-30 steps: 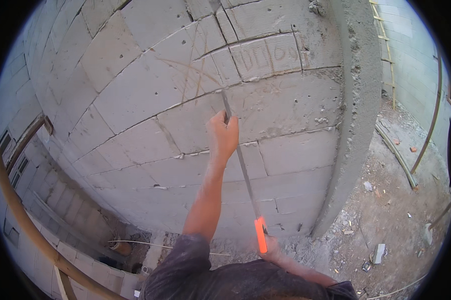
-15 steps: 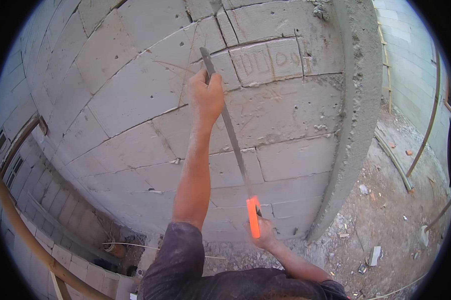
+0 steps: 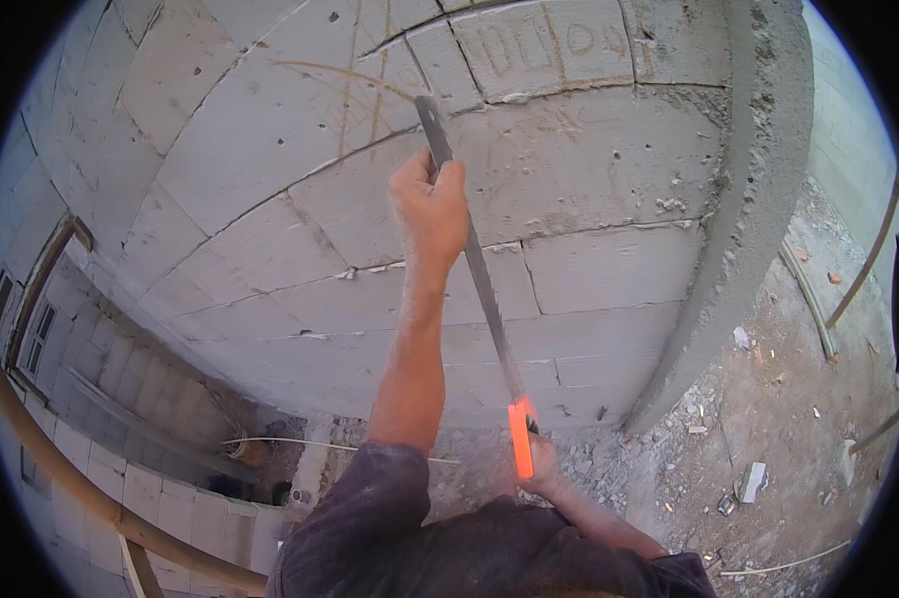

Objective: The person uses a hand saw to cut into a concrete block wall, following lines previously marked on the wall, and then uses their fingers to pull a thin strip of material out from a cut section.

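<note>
A long hand saw (image 3: 487, 289) with a dark blade and a bright orange handle slants across the front of a grey block wall (image 3: 609, 269). Near the blade's far tip, my left hand (image 3: 431, 207) is closed around it, with the arm stretched out ahead of me. Low down and close to my body, my right hand (image 3: 541, 466) grips the orange handle, which hides part of its fingers. The saw's teeth are too blurred to make out.
A rough concrete column (image 3: 743, 219) edges the wall on the right. Rubble and a white block piece (image 3: 753, 482) lie on the dirt ground. At lower left a curved wooden pole (image 3: 121, 513) crosses in front of low block walls.
The view has shifted, so the wall now sits higher and further right. Both hands still hold the saw, and my left hand appears lower against the blocks.
</note>
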Motion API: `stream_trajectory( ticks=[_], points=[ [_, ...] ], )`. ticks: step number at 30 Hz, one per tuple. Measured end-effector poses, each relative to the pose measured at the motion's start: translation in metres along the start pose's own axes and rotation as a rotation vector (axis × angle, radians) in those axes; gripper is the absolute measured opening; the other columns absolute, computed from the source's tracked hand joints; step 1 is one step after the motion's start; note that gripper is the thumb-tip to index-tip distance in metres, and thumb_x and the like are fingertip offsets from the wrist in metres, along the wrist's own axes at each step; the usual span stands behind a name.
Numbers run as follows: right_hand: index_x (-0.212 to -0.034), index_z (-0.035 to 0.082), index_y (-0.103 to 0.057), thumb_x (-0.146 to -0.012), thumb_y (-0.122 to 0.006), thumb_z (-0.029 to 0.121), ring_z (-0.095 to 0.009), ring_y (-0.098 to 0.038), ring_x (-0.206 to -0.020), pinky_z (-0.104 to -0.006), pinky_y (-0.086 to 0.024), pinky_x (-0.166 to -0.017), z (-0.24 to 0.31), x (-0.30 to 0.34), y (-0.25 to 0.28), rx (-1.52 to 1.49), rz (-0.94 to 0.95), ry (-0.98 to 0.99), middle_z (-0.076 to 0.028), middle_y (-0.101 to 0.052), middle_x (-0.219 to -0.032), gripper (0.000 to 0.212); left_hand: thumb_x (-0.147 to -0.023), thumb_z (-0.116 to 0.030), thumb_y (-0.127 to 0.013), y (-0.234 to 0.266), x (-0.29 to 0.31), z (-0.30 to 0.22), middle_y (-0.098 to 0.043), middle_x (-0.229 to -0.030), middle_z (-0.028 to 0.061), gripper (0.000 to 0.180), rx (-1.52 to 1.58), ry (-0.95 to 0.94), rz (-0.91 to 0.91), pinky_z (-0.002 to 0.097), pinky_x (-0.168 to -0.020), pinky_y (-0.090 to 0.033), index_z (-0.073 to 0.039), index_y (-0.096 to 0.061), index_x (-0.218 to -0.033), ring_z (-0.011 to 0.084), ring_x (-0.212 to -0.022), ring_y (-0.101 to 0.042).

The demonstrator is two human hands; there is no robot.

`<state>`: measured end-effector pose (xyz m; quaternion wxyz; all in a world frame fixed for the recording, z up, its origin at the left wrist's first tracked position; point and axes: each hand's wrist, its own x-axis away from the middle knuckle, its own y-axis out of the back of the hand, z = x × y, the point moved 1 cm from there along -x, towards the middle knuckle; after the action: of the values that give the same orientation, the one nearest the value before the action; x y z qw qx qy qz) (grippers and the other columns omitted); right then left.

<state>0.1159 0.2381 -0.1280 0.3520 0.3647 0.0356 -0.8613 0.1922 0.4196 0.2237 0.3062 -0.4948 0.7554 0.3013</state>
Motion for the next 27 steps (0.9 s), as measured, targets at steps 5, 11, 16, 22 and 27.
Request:
stream_trajectory(
  ticks=[5, 11, 16, 22, 27],
  points=[
    [-0.103, 0.004, -0.059, -0.083, -0.067, 0.01, -0.039, -0.063, -0.072, -0.0457, -0.052, -0.062, 0.008, 0.007, 0.012, 0.055, 0.08, -0.127, -0.016, -0.06, -0.079, 0.023, -0.081, -0.01, -0.057, 0.003, 0.016, 0.0, -0.048, -0.06, -0.0028, 0.016, -0.119, 0.005, 0.012, 0.0287, -0.052, -0.031, 0.003, -0.06, -0.072, 0.006, -0.058, -0.04],
    [-0.106, 0.005, -0.058, -0.087, -0.066, 0.015, -0.04, -0.063, -0.075, -0.0483, -0.052, -0.065, 0.034, -0.056, 0.027, 0.063, 0.028, -0.022, -0.017, -0.061, -0.082, 0.023, -0.08, -0.015, -0.058, 0.014, -0.044, -0.066, -0.048, -0.056, 0.0007, 0.022, -0.042, -0.193, 0.0, 0.0316, -0.052, -0.034, 0.005, -0.061, -0.072, 0.0086, -0.056, -0.042],
    [-0.085, 0.002, -0.06, -0.087, -0.066, 0.01, -0.036, -0.062, -0.059, -0.0428, -0.049, -0.053, 0.052, -0.083, 0.012, 0.041, -0.089, 0.058, -0.015, -0.058, -0.068, 0.01, -0.08, -0.013, -0.057, 0.009, -0.074, -0.064, -0.049, -0.054, 0.0074, 0.022, -0.1, -0.19, -0.025, 0.0348, -0.051, -0.035, 0.007, -0.059, -0.07, 0.0121, -0.053, -0.045],
    [-0.102, 0.003, -0.059, -0.089, -0.066, 0.017, -0.037, -0.065, -0.069, -0.0451, -0.053, -0.061, 0.046, -0.06, 0.011, 0.071, 0.069, -0.027, -0.016, -0.062, -0.077, 0.02, -0.08, -0.013, -0.057, 0.007, -0.066, -0.051, -0.05, -0.055, 0.0047, 0.021, 0.064, -0.113, -0.028, 0.0334, -0.051, -0.036, 0.006, -0.062, -0.073, 0.0106, -0.055, -0.046],
    [-0.1, 0.003, -0.06, -0.089, -0.064, 0.016, -0.037, -0.064, -0.066, -0.0458, -0.053, -0.061, 0.049, -0.039, 0.036, 0.128, 0.145, -0.148, -0.015, -0.062, -0.075, 0.018, -0.079, -0.012, -0.057, -0.011, -0.045, -0.04, -0.048, -0.056, 0.0036, 0.02, 0.21, -0.059, -0.06, 0.033, -0.051, -0.035, 0.007, -0.062, -0.075, 0.0098, -0.056, -0.042]
  ],
)
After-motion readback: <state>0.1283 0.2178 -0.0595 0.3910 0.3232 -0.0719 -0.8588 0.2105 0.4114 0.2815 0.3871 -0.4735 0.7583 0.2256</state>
